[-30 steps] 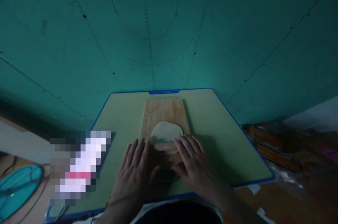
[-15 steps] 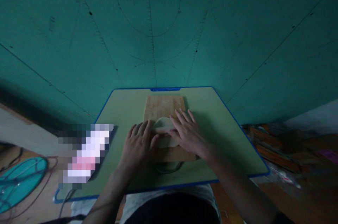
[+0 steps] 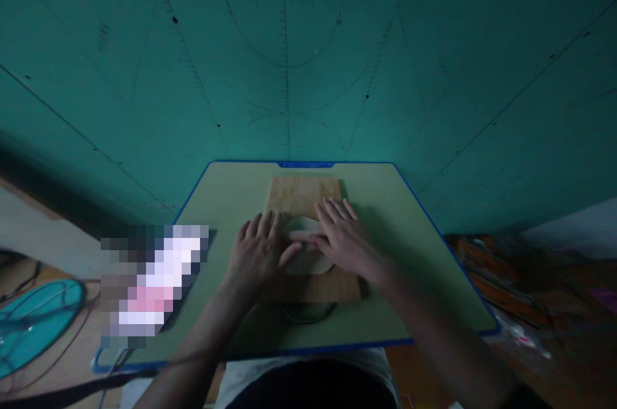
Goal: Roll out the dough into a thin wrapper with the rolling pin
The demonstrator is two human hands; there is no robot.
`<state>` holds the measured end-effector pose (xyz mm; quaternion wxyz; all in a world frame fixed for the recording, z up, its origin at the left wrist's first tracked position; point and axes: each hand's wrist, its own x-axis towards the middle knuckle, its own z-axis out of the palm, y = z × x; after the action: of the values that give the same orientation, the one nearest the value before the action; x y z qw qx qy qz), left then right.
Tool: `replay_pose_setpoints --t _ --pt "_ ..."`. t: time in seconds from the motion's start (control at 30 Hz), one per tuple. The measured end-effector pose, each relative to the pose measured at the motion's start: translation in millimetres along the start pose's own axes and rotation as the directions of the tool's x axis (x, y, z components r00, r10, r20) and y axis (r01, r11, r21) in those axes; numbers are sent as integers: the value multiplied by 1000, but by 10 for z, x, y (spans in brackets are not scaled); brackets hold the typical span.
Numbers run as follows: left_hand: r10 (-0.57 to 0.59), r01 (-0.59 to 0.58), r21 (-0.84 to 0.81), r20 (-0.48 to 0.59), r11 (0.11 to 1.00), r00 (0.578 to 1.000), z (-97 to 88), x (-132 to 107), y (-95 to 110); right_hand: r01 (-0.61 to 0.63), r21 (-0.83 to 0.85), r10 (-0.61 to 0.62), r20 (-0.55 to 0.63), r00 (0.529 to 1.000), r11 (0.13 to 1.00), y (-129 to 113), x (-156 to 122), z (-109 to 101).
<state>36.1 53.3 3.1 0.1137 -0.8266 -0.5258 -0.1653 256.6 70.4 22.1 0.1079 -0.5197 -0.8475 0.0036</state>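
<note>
A pale, flattened round of dough (image 3: 308, 263) lies on a wooden cutting board (image 3: 303, 193). Across its middle runs a thin light rolling pin (image 3: 303, 237), whose ends are hidden under my palms. My left hand (image 3: 258, 247) rests flat over the pin's left end, fingers stretched forward and thumb pointing inward. Over the right end lies my right hand (image 3: 346, 235), also flat with fingers extended. Both thumbs sit close together near the middle of the pin.
The board stands on a light table (image 3: 231, 193) with a blue rim. A pixelated device (image 3: 159, 280) with a cable lies at the table's left. Beyond the table is a green marked surface (image 3: 308, 113). A turquoise round object (image 3: 43, 325) is at lower left.
Both hands have moved slightly forward over the dough, with the rolling pin a little farther from me. The whole view has shifted slightly.
</note>
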Motion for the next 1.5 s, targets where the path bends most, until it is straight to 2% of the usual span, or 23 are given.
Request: replay_pose_setpoints --t 0.1,0.2,0.3,0.43,0.5,0.57,0.73,0.83,0.93,1.03,1.1,1.2,1.27,1.37,1.43,1.5 --pt "-46 47 -12 74 999 996 -12 296 -64 -42 -30 43 29 999 999 82 294 4" --pt "-77 80 -24 96 997 992 -32 392 -78 -87 -40 88 17 996 995 81 377 0" --pt "-64 65 -12 67 998 996 -60 235 -13 -71 -37 71 -4 997 997 -5 208 -10" --pt "6 -7 4 9 1000 1000 -111 -222 190 -42 -29 42 -5 999 999 -198 -215 -2" --pt "-14 14 12 -23 1000 1000 -122 -412 281 -18 -36 17 -22 1000 999 -292 -371 15" --pt "-30 30 -12 -46 999 998 -108 -500 318 11 -49 -12 -28 1000 999 -369 -431 35" --pt "13 -17 -130 -26 991 1000 -15 -343 176 90 -74 -89 5 996 993 -514 -190 83" --pt "-27 24 -237 -8 971 1000 -34 -241 78 170 -81 -164 66 984 982 -551 82 76" --pt "-134 108 -400 -36 910 990 -124 -276 24 190 -32 -186 115 976 981 -516 350 33" --pt "-293 217 -542 -57 812 954 -189 -383 -30 140 9 -140 115 983 990 -469 518 -6" --pt "-400 288 -604 -56 743 915 -187 -434 -67 125 19 -126 101 987 992 -476 515 -13" --pt "-503 352 -683 -27 640 864 -155 -441 -94 170 23 -171 85 982 985 -542 305 6" --pt "-525 366 -724 6 585 851 -149 -417 -87 198 10 -198 85 977 980 -592 88 27" --pt "-510 360 -749 35 555 859 -175 -389 -66 228 -7 -227 78 971 974 -645 -158 55" --pt "-500 351 -750 31 560 866 -196 -389 -62 224 -19 -222 82 972 974 -660 -177 62" --pt "-507 349 -750 22 562 862 -205 -398 -68 208 -25 -205 94 974 978 -649 -65 54"
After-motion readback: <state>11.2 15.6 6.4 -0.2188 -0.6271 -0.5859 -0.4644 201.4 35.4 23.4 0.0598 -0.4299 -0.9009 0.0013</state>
